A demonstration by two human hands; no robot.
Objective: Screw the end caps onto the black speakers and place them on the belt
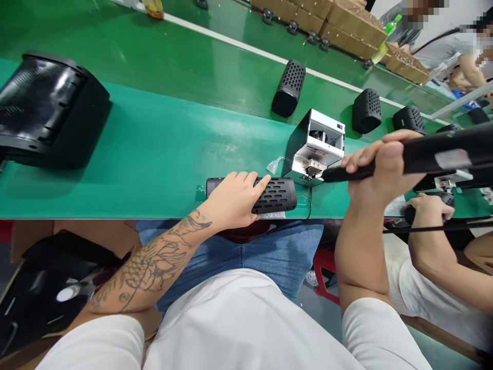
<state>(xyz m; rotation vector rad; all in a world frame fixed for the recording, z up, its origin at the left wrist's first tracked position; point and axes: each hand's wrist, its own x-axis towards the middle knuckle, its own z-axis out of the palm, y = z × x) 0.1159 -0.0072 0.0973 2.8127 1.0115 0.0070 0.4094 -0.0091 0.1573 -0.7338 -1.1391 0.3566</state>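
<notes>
My left hand (pixel 239 198) is wrapped over a black perforated speaker housing (pixel 279 195), which lies on its side at the near edge of the green mat (pixel 162 154). In my right hand (pixel 385 162) is a black electric screwdriver (pixel 435 153), held nearly level with its shaft pointing left. Its tip is at the metal outlet of a small black-and-silver screw feeder (pixel 318 146); whether it touches a screw there is too small to tell. A scrap of clear plastic (pixel 275 165) lies left of the feeder, and a dark cable runs down from it.
Farther back stand more black perforated housings (pixel 289 88) (pixel 366 111). A large black shell (pixel 52 110) sits at left. Cardboard boxes (pixel 346 28) line the far side. At right, a co-worker's hand (pixel 429 208) rests on another black piece. A red stool (pixel 325 275) is below the bench.
</notes>
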